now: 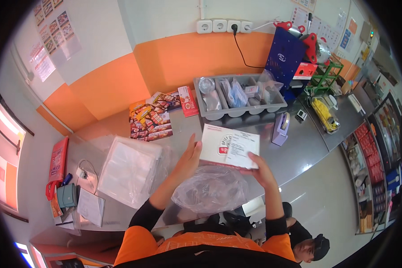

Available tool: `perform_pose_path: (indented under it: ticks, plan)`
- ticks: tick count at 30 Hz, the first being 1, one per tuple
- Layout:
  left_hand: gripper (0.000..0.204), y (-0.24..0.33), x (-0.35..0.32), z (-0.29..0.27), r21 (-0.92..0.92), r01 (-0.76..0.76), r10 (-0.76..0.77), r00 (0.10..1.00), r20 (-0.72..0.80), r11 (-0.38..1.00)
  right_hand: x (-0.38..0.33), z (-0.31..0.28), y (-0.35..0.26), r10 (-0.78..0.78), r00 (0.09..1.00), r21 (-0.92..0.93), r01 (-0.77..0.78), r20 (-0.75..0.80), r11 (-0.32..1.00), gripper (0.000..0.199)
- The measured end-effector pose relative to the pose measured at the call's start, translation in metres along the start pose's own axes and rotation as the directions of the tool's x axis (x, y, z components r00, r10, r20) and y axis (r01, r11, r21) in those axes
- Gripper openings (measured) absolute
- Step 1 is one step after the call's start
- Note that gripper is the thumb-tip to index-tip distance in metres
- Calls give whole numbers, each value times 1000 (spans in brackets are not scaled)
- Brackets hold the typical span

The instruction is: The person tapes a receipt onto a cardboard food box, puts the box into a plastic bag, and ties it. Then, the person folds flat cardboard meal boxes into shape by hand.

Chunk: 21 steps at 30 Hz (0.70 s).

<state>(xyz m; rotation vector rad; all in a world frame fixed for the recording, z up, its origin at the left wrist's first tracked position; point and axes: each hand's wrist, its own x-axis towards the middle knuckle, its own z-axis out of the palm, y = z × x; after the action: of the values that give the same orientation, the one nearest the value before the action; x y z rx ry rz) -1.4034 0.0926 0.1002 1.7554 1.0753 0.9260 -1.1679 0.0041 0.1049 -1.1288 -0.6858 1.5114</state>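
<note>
A white flat box (214,139) with a red lower edge is held over the steel table, a printed white slip (243,149) lying on its lid. My right hand (264,171) grips the box at its near right corner, thumb on top and the other fingers hidden beneath. Along the box's left side, my left hand (188,157) is stretched out with its fingers straight; whether it presses on the box I cannot tell. A crumpled clear plastic bag (210,190) lies just below the box, between my forearms.
To the left lies a stack of clear plastic bags (128,167). A grey compartment tray (241,109) stands at the back, with a purple tape dispenser (280,129) to its right. Leaflets (151,120) lie behind the bags. Another person (306,245) is at the lower right.
</note>
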Motion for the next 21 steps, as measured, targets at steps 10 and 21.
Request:
perform_pose_path:
  ticks: [10,21]
  plan:
    - [33,-45,-169,-10,767,5,-29,999,17,641,-132,-10,63,241,963,0,-243,-116,970,59]
    - [69,-97,-150,0,457,-28,-34,991,126,889,-60,19,130,250,955,-124,-270,-158,955,57]
